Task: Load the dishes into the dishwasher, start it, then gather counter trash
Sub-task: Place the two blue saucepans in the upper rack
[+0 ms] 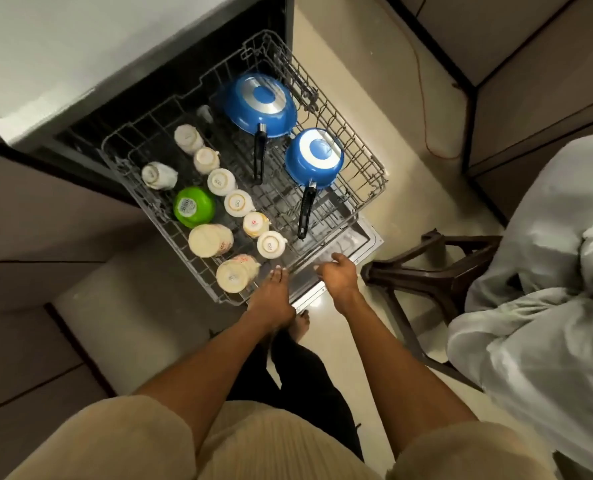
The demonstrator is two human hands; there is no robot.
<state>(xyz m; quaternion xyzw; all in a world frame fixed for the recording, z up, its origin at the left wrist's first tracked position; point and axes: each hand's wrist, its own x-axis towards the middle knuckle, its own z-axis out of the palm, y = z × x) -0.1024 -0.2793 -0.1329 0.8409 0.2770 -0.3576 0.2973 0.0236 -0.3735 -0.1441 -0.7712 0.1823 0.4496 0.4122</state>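
Note:
The grey wire dishwasher rack (364,157) is pulled out over the open door (364,244). It holds a large blue pan (260,105) and a smaller blue saucepan (314,157), both upside down with black handles. Several cream cups (238,202) stand upside down in a row, with a green bowl (194,206) to their left. My left hand (272,294) lies at the rack's front edge with straight fingers touching the wire beside a cream cup (234,277). My right hand (336,275) hovers over the rack's front right corner, fingers loosely curled, holding nothing.
A dark brown plastic stool (437,268) stands right of the door. A big white cloth bundle (547,271) fills the right side. A grey counter (46,57) lies above the dishwasher. An orange cord (426,126) runs along the floor. My bare foot (298,327) stands before the door.

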